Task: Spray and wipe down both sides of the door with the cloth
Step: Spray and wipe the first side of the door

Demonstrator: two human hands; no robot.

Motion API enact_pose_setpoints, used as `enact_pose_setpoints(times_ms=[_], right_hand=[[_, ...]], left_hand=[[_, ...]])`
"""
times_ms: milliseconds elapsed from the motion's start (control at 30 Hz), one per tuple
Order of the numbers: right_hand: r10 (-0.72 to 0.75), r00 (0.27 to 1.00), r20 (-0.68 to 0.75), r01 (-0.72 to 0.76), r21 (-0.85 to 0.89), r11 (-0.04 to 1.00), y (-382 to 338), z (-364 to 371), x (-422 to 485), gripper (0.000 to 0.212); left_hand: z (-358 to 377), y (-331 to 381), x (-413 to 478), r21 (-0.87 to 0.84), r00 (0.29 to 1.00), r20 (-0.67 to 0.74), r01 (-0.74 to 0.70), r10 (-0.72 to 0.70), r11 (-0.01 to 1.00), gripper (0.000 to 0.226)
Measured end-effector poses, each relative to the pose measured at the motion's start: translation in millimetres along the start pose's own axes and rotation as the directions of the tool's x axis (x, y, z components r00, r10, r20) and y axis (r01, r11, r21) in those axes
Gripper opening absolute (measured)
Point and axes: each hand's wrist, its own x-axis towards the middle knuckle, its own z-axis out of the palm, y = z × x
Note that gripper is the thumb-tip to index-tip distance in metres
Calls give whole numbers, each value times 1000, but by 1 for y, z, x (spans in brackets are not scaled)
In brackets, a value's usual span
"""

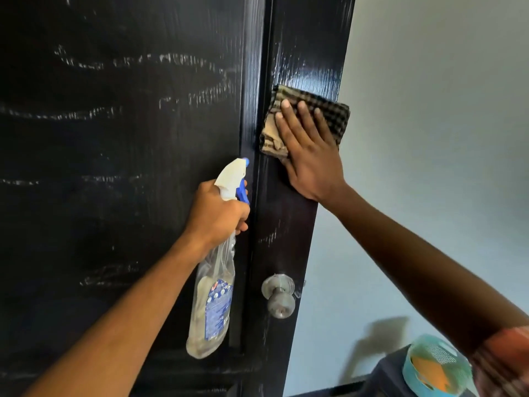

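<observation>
A black wooden door [120,138] fills the left and middle of the head view, with pale streaks across its panel and a wet sheen on its right stile. My right hand [307,156] presses a checked cloth [329,113] flat against that stile, fingers straight, near the door's free edge. My left hand [219,213] grips the neck of a clear spray bottle [213,305] with a white and blue trigger head, held close to the door, nozzle pointing up. A round metal door knob [279,296] sits below both hands.
A pale blue wall [429,138] lies to the right of the door edge. At the bottom right a teal and orange round object [435,365] rests on a dark surface close to my right forearm.
</observation>
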Motion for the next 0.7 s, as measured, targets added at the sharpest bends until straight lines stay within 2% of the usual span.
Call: enact_pose_setpoints(times_ms=[167,300,367,467,600,700], right_hand=[[-81,992,92,75,72,995,-44,34,-94,65],[-246,947,205,226,118,967,-81,60,-179,72],[-303,923,238,274,147,950,-80,63,-189,71],[-342,915,215,311,168,936,-64,62,-170,67],[-160,980,118,140,164,977,-37,50,-103,61],[57,995,86,-71,172,983,-29,36,-55,59]], left_hand=[[-2,-18,-5,18,1000,-13,10,-10,1000,34],[-2,-34,-13,-6,999,-15,50,-50,999,34],[-2,-41,-17,-8,998,-4,59,-59,998,34],[-4,-48,-19,17,998,6,60,-60,998,29],[-6,-54,-20,25,998,-19,63,-62,998,22],[-8,-57,-18,-6,997,-19,70,-70,998,33]])
